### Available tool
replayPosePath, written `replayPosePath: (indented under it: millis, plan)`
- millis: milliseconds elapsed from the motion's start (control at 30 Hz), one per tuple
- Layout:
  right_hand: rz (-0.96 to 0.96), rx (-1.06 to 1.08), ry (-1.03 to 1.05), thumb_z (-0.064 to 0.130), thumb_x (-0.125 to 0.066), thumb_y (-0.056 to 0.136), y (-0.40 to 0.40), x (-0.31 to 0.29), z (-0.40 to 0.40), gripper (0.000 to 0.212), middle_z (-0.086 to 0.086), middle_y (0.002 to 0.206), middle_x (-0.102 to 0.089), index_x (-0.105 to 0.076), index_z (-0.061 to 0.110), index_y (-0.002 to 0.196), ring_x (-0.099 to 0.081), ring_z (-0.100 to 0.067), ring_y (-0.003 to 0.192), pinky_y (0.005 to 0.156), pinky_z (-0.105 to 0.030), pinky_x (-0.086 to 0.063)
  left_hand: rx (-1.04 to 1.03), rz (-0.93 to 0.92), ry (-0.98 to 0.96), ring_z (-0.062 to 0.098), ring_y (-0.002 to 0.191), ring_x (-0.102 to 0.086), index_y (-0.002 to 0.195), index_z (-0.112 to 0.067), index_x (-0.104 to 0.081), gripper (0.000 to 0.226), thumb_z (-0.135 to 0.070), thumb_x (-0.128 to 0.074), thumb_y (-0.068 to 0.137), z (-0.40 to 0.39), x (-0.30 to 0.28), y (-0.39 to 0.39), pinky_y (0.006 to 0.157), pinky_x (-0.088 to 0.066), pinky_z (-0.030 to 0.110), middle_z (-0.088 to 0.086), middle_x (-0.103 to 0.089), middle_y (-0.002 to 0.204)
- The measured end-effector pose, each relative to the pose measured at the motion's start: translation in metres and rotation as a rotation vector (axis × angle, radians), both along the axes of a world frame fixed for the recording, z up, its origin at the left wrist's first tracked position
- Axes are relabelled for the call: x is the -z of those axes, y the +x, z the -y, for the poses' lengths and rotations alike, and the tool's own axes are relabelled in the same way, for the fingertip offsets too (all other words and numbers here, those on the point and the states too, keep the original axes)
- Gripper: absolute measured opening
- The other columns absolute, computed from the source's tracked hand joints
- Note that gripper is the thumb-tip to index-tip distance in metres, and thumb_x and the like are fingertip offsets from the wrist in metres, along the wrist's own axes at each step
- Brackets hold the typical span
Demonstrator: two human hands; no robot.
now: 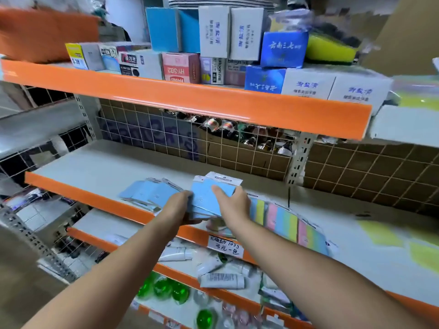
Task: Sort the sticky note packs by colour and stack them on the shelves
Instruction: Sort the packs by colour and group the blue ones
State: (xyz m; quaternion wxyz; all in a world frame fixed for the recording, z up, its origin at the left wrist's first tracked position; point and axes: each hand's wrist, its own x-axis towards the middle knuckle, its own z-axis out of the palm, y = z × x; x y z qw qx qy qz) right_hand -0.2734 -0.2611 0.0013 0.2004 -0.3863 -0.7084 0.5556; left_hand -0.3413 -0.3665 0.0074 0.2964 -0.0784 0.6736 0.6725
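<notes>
Bare forearms reach up from the bottom edge to the middle shelf (99,169), a flat pale grey board with a glossy orange front lip. Left hand (177,206) grips the lower left edge of a fanned bunch of blue sticky note packs (209,195), fingers curled under and thumb side on top. Right hand (234,204) pinches the same bunch from the right, thumb flat across the top pack's face. Packs are thin flat rectangles in clear crinkly plastic sleeves with white hanger cards at the far end; the bunch is held above the shelf's front lip, tilted.

Left of the held bunch, a loose row of more blue packs (145,192) lies flat on the shelf, overlapping. Right of it, multicolour packs (285,222) with yellow, pink, blue and green stripes lie spread on the same shelf, partly under the right wrist. Further right, blurred yellow-green sheets (384,233).

Behind the shelf, a white wire grid (213,143) backs onto cardboard. A handwritten paper price tag (225,245) hangs on the lip below the held bunch. The top shelf carries upright cardboard boxes (213,32), white and blue, matte. Below, soft white tubes (221,280) and shiny green round items (166,288).
</notes>
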Motion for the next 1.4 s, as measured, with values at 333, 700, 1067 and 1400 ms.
replayPosePath:
  millis: [333,700,1067,1400]
  plan:
    - [0.052,0.150,-0.106,0.045,-0.069,0.082,-0.076,0.009,0.065,0.040,-0.008,0.109,-0.063,-0.056,0.012,0.102,-0.058,-0.026,0.095,0.080,-0.030,-0.044,0.175,-0.036,-0.035,0.031,0.076,-0.066,0.096,-0.004,-0.060,0.017,-0.019,-0.057,0.090,0.063,0.006,-0.089,0.071,-0.059,0.046,0.016,-0.066,0.089]
    - [0.014,0.275,-0.250,0.039,-0.064,0.090,-0.131,0.007,0.107,0.072,-0.012,0.150,-0.035,-0.031,0.006,0.146,-0.038,-0.033,0.135,0.108,-0.042,-0.034,0.223,-0.189,-0.133,0.025,0.070,-0.056,0.089,-0.007,-0.048,0.006,-0.004,-0.044,0.093,0.103,0.009,-0.171,0.046,-0.056,0.033,0.011,-0.052,0.086]
    - [0.044,0.339,-0.266,0.030,-0.065,0.091,-0.154,0.019,0.112,0.066,-0.012,0.146,-0.043,-0.035,0.005,0.145,-0.043,-0.031,0.131,0.102,-0.038,-0.039,0.212,-0.219,-0.286,0.036,0.088,-0.056,0.087,-0.005,-0.051,0.015,-0.003,-0.037,0.090,0.118,0.041,-0.235,0.082,-0.054,0.047,0.015,-0.052,0.091]
    - [0.350,0.267,-0.052,0.043,-0.065,0.089,-0.164,0.022,0.107,0.075,-0.013,0.141,-0.048,-0.034,0.007,0.146,-0.054,-0.032,0.120,0.091,-0.036,-0.047,0.383,-0.292,-0.525,0.034,0.082,-0.056,0.069,-0.007,-0.053,0.020,-0.019,-0.064,0.081,0.121,0.072,-0.253,0.074,-0.047,0.035,0.012,-0.055,0.079]
